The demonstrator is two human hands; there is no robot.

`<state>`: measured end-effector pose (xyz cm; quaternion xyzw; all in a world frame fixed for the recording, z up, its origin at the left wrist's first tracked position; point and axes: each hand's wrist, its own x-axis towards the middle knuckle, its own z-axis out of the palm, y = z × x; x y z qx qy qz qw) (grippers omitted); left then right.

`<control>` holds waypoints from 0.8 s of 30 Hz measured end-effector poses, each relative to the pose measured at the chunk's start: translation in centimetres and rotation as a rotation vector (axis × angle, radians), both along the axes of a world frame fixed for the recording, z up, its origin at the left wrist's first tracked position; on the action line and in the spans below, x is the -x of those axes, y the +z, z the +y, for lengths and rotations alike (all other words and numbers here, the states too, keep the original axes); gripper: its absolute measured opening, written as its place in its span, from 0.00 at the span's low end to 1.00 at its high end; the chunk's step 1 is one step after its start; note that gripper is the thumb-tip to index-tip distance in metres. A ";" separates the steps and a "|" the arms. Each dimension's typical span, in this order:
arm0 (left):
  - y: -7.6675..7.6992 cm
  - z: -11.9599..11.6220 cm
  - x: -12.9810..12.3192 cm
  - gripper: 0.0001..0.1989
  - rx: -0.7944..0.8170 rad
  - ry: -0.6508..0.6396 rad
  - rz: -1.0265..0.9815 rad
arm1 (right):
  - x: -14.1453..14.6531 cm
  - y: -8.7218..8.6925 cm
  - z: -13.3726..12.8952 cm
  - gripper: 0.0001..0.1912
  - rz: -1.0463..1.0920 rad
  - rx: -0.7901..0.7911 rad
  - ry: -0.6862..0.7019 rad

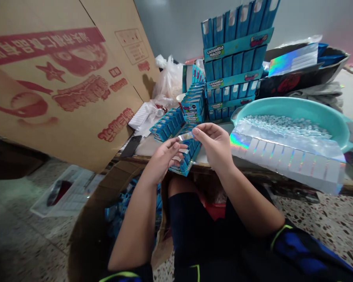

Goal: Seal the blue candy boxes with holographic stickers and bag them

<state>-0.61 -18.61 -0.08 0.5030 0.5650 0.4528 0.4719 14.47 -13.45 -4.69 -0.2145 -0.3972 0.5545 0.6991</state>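
Note:
A small shiny silver strip (186,136) stretches between my two hands, above a tray of blue boxes. My right hand (216,147) pinches its right end between thumb and forefinger. At the strip's left end is my left hand (164,158), thumb and forefinger close together on it and the other fingers loosely curled. Under the hands, the open blue tray (181,171) of small blue boxes reaches over the table's front edge, partly hidden by my fingers. Another row of blue boxes (167,124) stands just behind, to the left.
Stacked "Caramelo Macizo" display boxes (235,51) rise at the back. To the right, a turquoise basin (300,103) holds small pale sweets, with a holographic sticker sheet (288,160) before it. A large cardboard box (85,51) leans left; a dark phone (131,146) lies near the edge.

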 end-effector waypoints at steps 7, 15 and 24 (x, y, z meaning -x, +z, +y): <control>0.9 3.3 1.7 0.21 -0.159 0.078 0.294 | 1.4 -0.5 1.5 0.15 0.004 0.022 -0.019; -2.8 8.0 3.8 0.12 -0.356 0.184 0.988 | 4.2 -5.6 2.8 0.12 0.007 0.242 -0.094; -4.4 9.4 4.0 0.08 -0.196 0.195 0.924 | 5.5 -8.6 3.1 0.18 0.092 0.397 -0.079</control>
